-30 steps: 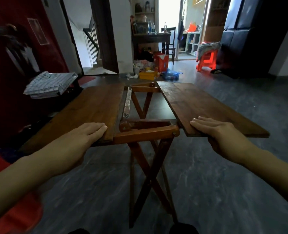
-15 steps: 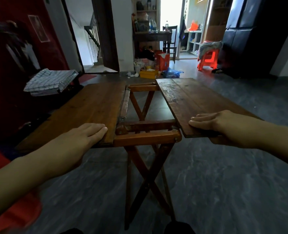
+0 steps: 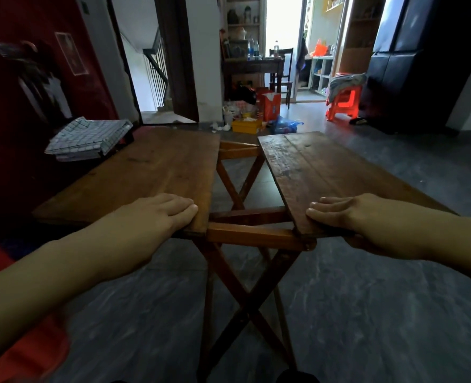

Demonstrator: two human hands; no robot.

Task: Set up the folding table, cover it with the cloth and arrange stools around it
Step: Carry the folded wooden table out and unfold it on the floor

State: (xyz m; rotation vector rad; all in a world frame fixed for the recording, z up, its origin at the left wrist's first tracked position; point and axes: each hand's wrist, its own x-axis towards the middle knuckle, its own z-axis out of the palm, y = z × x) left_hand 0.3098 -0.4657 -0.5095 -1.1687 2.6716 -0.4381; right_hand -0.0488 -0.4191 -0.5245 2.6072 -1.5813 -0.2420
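The left hand [image 3: 157, 214] lies flat with straight fingers on the near edge of the left leaf [image 3: 146, 172] of the folding table [image 3: 256, 233], pressing down and grasping nothing; whether a thumb hooks under the edge cannot be seen. The right hand [image 3: 347, 214] grips the near edge of the right leaf [image 3: 325, 172], fingers on top and thumb seemingly tucked beneath. Between the two hands the table's top rail and crossed legs stand open on the floor, but the leaves do not meet: a wide gap runs down the middle, showing the frame below. So the setting-up looks only partly done; the leaves probably have to be drawn together or seated level before anything else. The cloth [image 3: 89, 136], a folded checked piece, rests on a dark low stand just beyond the table's far left corner, not yet spread. A red plastic stool [image 3: 343, 102] with clothes heaped on it stands well beyond the table's far right, near the shelves; none is at the table. The floor [image 3: 367, 313] under the table is dark grey and marbled. Beyond the table's far end lies a clutter of boxes and bags, a desk with bottles, a chair, a bright doorway and a stairwell.
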